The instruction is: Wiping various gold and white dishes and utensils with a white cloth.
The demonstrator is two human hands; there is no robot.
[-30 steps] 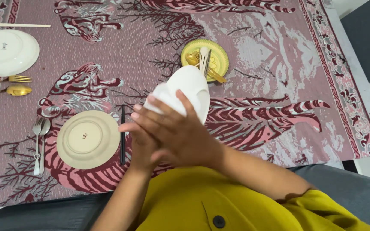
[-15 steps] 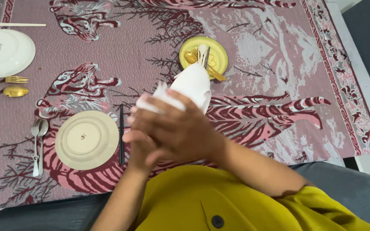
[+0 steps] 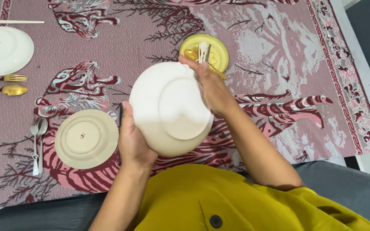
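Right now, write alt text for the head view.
Both hands, left hand and right hand, hold a cream plate underside-up above a tiger-patterned tablecloth. Another cream plate lies left, a yellow plate with cutlery beyond.

One white round plate (image 3: 170, 109) is held above the patterned tablecloth, its underside with the raised foot ring turned toward the camera. It is gripped at its left and upper-right rims, tilted slightly.
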